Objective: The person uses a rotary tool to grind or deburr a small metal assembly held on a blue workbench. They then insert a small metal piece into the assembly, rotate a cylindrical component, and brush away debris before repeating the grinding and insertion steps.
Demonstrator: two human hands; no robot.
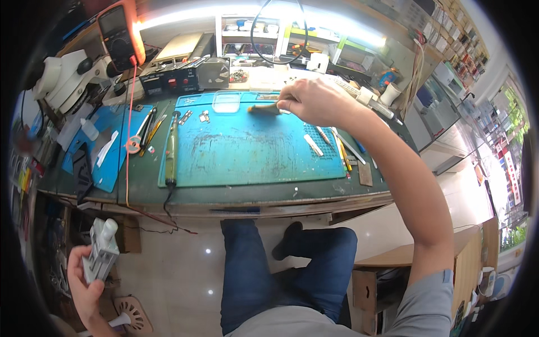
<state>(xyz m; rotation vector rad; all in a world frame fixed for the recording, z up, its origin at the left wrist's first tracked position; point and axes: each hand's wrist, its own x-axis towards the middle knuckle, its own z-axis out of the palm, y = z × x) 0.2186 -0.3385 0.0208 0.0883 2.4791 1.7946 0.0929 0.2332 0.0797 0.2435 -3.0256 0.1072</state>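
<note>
While a dark brush-like tool [265, 109] is clamped by the fingers of the right hand [313, 102], a grey metal fixture [103, 250] is gripped by those of the left hand [84, 282], thumb on the near side, well off to the left and below. The tool is extended leftward from the right fingers, over the blue mat [241, 163]; contact with the mat can't be confirmed. Exact kind can't be told. It is judged light, stiff in the handle, softer at the tan tip, so best held by the handle end, as now. The fixture is judged heavier, rigid, somewhat slippery; best taken by its body, clear of the pale round knob.

Just below and right of the right fingers, a white stick [313, 145] is seen lying. Left of them, a clear tray [226, 101] is set, then small metal parts [204, 116], then a green corded pen tool [172, 151]. Farthest left, an orange multimeter [116, 35] and a white microscope [66, 76] are placed. The mat is carried by the bench [236, 194].
</note>
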